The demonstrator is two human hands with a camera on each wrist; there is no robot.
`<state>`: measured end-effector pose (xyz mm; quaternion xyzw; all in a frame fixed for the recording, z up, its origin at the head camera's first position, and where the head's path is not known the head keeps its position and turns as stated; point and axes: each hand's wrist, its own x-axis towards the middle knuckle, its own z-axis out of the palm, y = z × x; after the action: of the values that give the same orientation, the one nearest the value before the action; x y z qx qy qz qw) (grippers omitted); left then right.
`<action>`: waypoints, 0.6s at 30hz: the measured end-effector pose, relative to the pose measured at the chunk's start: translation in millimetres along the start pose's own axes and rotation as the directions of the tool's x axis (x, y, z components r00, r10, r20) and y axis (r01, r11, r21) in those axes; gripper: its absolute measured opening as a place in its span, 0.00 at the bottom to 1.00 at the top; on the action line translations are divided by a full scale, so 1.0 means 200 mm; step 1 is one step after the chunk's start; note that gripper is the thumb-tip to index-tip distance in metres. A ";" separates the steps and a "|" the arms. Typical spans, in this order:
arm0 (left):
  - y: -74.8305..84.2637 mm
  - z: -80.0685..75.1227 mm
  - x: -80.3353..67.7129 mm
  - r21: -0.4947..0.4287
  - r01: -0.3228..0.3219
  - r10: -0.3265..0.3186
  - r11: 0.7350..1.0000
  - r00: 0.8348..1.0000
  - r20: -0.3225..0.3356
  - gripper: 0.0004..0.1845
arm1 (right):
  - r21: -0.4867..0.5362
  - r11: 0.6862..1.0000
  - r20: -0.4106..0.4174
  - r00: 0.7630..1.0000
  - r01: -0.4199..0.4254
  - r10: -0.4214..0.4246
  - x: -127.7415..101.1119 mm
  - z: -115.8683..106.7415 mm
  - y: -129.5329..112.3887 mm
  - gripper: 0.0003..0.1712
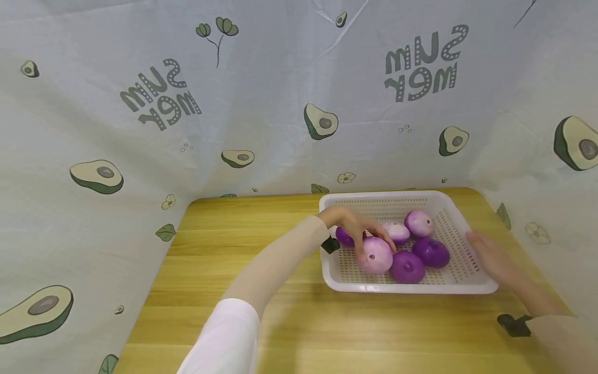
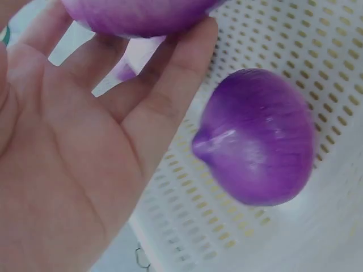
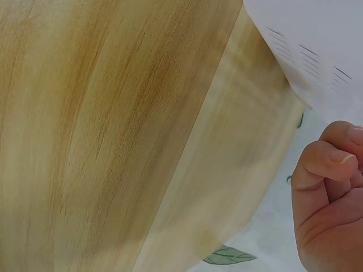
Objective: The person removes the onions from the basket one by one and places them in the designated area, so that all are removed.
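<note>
My left hand (image 1: 349, 222) reaches into a white perforated plastic basket (image 1: 402, 288) and grips a pale purple onion (image 1: 376, 256). In the left wrist view, its fingers curve against the held onion's (image 2: 142, 14) underside. A dark purple onion (image 2: 258, 139) with a pointed tip lies apart from the hand. Around the held onion are dark purple onions in front (image 1: 407, 267), at the right (image 1: 432, 252) and partly hidden at the left (image 1: 344, 238). Two paler onions (image 1: 419, 223) lie behind. My right hand (image 1: 490, 257) is at the basket's right side, fingers loosely curled with nothing visible in them.
The basket stands on a wood-grain table (image 1: 224, 259), toward its back right. A pale cloth (image 1: 271, 88) printed with avocados and lettering hangs behind the table and along its sides. Dark wrist-worn devices (image 1: 514, 325) show on both arms.
</note>
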<state>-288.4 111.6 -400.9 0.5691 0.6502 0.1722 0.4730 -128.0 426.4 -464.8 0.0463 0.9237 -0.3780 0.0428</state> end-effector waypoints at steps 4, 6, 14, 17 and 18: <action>0.02 -0.01 -0.04 -0.040 -0.069 0.068 0.997 0.997 -0.045 0.43 | -0.004 1.000 0.008 1.000 -0.011 0.011 0.00 0.00 -0.01 0.41; 0.02 -0.02 -0.07 -0.053 -0.091 0.086 0.994 0.993 -0.076 0.43 | -0.005 1.000 0.006 1.000 -0.009 0.009 0.00 0.00 0.00 0.41; 0.01 -0.04 -0.19 -0.075 -0.105 0.088 0.992 0.976 -0.202 0.40 | 0.028 1.000 -0.007 1.000 0.009 -0.009 0.02 0.01 0.03 0.40; 0.01 -0.04 -0.23 -0.082 -0.101 0.079 0.991 0.968 -0.239 0.40 | 0.031 0.999 -0.002 1.000 0.011 -0.011 0.02 0.01 0.04 0.40; 0.01 -0.04 -0.24 -0.086 -0.100 0.075 0.991 0.965 -0.250 0.40 | 0.029 1.000 0.002 1.000 0.009 -0.010 0.02 0.01 0.04 0.40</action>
<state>-297.5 70.6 -375.1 0.5475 0.6689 0.2940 0.4079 -131.3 430.6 -472.9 0.0421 0.9182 -0.3916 0.0414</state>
